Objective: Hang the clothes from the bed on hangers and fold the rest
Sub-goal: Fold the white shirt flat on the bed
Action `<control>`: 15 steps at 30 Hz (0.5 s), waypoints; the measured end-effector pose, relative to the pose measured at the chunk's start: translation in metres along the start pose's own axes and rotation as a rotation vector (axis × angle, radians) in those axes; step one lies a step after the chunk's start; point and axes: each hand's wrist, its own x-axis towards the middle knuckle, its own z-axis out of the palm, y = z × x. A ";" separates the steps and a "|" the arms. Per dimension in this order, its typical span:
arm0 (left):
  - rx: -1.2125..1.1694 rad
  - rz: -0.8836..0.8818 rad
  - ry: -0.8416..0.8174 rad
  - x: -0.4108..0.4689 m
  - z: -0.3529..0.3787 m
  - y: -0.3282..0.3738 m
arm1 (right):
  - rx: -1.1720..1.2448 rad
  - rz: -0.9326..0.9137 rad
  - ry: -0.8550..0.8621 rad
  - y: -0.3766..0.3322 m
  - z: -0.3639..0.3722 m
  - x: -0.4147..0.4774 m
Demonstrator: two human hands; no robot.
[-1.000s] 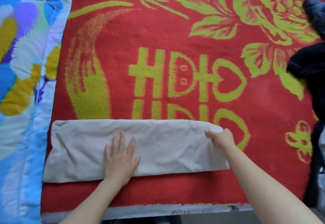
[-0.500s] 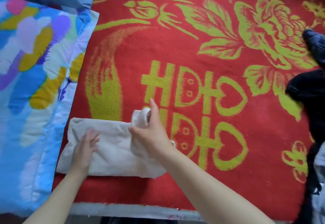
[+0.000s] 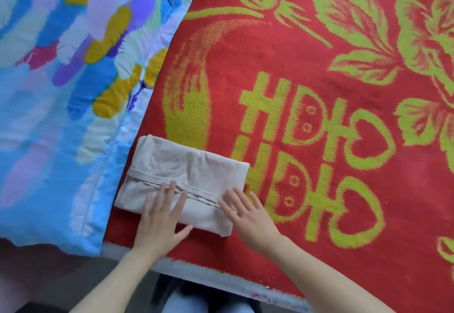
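Observation:
A beige garment (image 3: pixel 186 172) lies folded into a compact rectangle on the red and green bed blanket (image 3: pixel 307 55), near the bed's front edge. My left hand (image 3: pixel 161 217) presses flat on its near left part with fingers spread. My right hand (image 3: pixel 248 214) rests flat on the garment's near right corner, fingers straight and partly on the blanket. Neither hand grips the cloth. A hem seam runs across the top of the fold.
A blue quilt (image 3: pixel 61 91) with coloured patches covers the left side and touches the garment's left edge. The bed's pale front edge (image 3: pixel 221 277) runs below my wrists. The blanket stretches to the right of the garment.
My right hand carried the garment's right end over to the left and laid it down, halving the long strip. Both hands now lie flat on the fold. The view shifted left, hiding the dark clothes.

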 end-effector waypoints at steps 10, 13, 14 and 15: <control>0.080 0.139 -0.259 0.015 0.021 -0.010 | -0.231 -0.248 0.056 0.024 0.013 0.036; 0.068 0.156 -0.208 0.015 0.023 -0.015 | -0.214 -0.351 0.179 0.034 0.007 0.037; 0.057 0.156 -0.181 0.015 0.024 -0.017 | -0.190 -0.380 0.249 0.036 0.002 0.037; 0.052 0.156 -0.159 0.016 0.025 -0.017 | -0.160 -0.405 0.328 0.038 -0.001 0.037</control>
